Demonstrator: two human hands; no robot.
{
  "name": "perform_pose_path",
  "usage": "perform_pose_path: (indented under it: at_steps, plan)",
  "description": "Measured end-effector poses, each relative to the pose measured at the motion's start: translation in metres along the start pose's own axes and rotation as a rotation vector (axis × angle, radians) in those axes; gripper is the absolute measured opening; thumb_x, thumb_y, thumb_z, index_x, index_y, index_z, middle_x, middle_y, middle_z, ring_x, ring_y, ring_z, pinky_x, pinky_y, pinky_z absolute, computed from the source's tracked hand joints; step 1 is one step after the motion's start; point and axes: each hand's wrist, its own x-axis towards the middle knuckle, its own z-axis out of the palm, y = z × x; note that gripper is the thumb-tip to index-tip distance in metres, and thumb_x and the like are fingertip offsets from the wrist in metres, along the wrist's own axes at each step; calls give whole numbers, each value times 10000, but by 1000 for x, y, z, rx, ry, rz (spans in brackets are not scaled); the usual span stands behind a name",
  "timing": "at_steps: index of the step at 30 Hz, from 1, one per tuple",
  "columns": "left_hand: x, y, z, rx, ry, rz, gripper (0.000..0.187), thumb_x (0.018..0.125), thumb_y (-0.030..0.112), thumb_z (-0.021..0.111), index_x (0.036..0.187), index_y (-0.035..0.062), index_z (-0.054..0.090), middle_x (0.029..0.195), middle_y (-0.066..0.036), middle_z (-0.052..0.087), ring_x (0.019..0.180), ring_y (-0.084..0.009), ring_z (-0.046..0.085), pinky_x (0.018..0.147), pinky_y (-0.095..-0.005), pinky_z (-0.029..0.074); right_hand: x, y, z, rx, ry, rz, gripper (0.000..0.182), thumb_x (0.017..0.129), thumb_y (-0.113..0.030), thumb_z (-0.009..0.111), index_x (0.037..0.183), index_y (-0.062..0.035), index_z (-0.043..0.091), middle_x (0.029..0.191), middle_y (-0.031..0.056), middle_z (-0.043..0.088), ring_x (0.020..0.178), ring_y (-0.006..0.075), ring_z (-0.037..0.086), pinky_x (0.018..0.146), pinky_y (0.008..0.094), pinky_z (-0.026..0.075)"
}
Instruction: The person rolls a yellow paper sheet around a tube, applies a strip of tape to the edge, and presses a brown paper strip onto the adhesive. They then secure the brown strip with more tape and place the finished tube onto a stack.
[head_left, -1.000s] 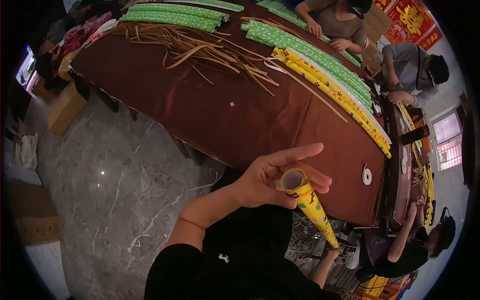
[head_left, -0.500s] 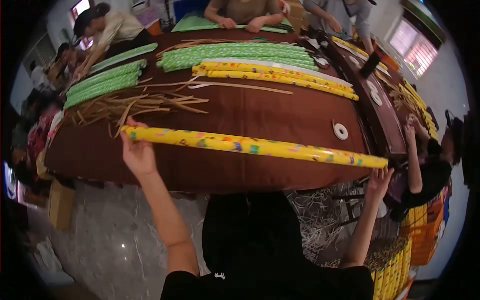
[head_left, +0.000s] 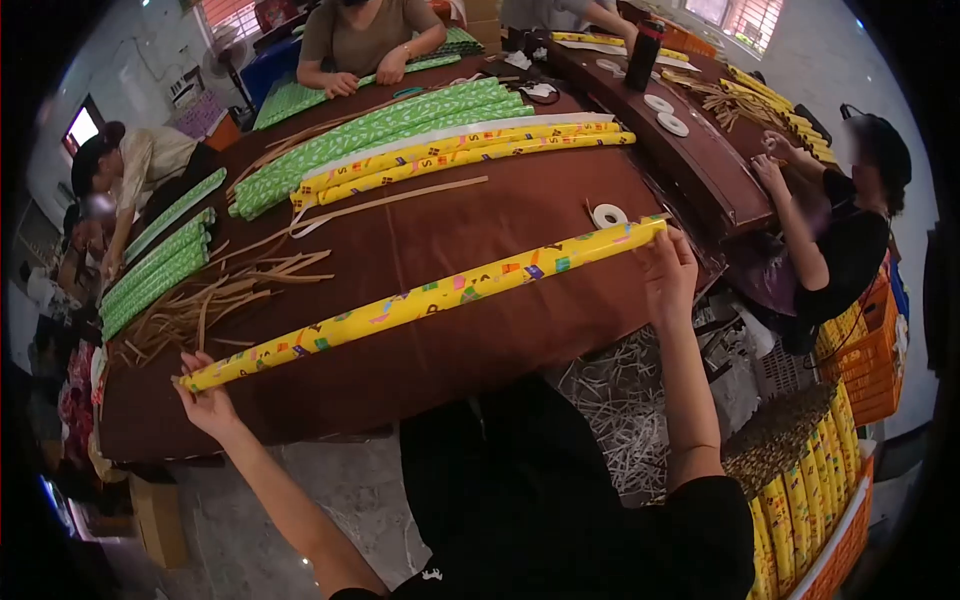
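Note:
A long yellow patterned roll (head_left: 430,298) is held over the brown table (head_left: 420,400), tilted up toward the right. At its lower left end, my left hand (head_left: 206,398) grips it between thumb and fingers. The other end, near a white tape roll (head_left: 609,216), is in the fingers of my right hand (head_left: 668,268). Beyond it lie yellow rolls (head_left: 470,153) and green rolls (head_left: 370,145). Loose brown strips (head_left: 205,310) are spread on the left side of the table, beyond my left hand.
Co-workers sit or stand at the far side (head_left: 370,40), left (head_left: 140,180) and right (head_left: 850,220). A dark bottle (head_left: 644,58) stands on the adjoining table. Orange crates (head_left: 870,360) and a bin of yellow rolls (head_left: 810,500) are at the right.
The view has turned toward the right. In it, the held roll's right end is now higher and its left end lower. Both hands still hold the ends.

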Motion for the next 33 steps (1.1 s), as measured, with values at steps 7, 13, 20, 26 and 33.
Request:
perform_pose_path:
  at_steps: [7,13,20,26,33]
  plan:
    - [-67,-63,95,-386,-459,-537,485,1006,105,449,1473,67,324,1453,-153,416,1334,-330,390,1116,-508,351,16,21,-84,20,377,398,184,898,-246,713,937,-92,622,850,0,575,725,103,547,682,239,501]
    - [-117,-137,147,-168,-465,-325,319,926,50,596,1219,90,476,1002,-20,546,1017,-165,547,1084,-434,369,2,13,-191,42,559,209,196,945,-256,609,1033,-81,618,895,3,601,792,148,566,733,277,476]
    - [-208,-220,217,119,-584,-351,360,841,145,754,1094,148,497,737,36,489,725,-97,455,789,-305,378,-20,-38,-301,-30,758,283,290,956,-352,610,1042,-75,605,896,62,655,797,207,655,710,339,572]
    - [-244,-257,202,227,-727,-524,276,864,27,703,1035,102,500,824,-34,606,764,-144,588,910,-395,434,-55,-23,-337,-29,1032,391,306,973,-368,552,1022,-70,602,867,93,631,773,217,637,679,368,553]
    - [-263,-264,201,231,-853,-576,273,856,-25,704,1002,96,507,842,-45,606,820,-161,630,919,-407,471,-70,15,-385,21,1161,557,397,993,-397,454,1136,-54,592,1045,148,632,955,284,635,823,442,543]
